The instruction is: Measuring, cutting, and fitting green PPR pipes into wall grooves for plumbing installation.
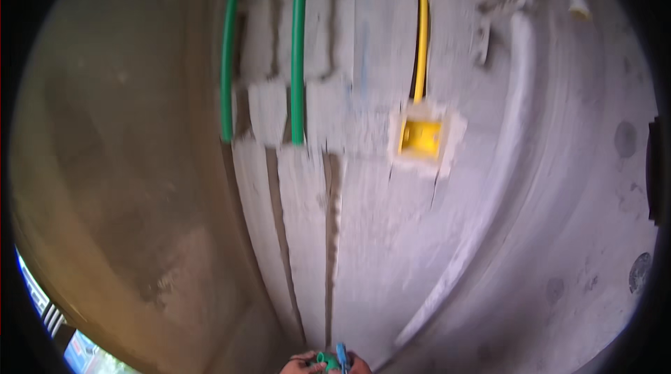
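Observation:
At the bottom edge, my left hand (300,365) has its fingers closed on a small green pipe fitting (326,359) with a round open end. My right hand (358,366) is close beside it, closed around a slim blue object (342,353) that points up; its kind does not show. The picture's edge cuts off most of both hands. Well above them on the wall, a green pipe (298,52) and another green pipe (228,59) come down in grooves and end with free lower ends.
A yellow pipe (422,24) runs down into a yellow junction box (421,138) set in the grey wall (377,234). Vertical grooves (331,220) continue below the green pipes. A pale pipe-like strip (516,80) curves down on the right. Brownish wall (126,129) stands at left.

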A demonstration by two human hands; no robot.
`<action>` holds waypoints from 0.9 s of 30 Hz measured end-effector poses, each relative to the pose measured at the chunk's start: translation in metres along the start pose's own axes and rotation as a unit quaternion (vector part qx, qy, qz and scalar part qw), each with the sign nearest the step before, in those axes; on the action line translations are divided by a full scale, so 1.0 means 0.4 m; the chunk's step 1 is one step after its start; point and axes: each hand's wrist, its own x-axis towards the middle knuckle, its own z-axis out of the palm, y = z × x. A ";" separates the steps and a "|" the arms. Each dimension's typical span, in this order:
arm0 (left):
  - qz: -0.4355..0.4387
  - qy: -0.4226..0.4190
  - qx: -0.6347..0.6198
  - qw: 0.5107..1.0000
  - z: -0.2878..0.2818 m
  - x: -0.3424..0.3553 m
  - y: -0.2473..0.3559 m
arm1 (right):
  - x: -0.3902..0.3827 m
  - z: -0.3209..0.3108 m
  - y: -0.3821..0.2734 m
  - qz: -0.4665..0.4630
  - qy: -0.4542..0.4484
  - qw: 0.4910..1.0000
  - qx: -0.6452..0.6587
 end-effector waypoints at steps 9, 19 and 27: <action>0.190 -0.254 0.263 0.911 -0.298 0.333 0.469 | 0.245 -0.058 -0.086 -0.281 0.189 0.905 -0.259; 0.430 0.145 0.052 0.890 -0.227 0.562 0.966 | 0.536 -0.135 -0.203 -0.340 0.225 0.888 -0.213; 0.331 0.107 -0.070 0.935 -0.215 0.528 1.055 | 0.549 -0.143 -0.351 -0.426 0.185 0.851 -0.247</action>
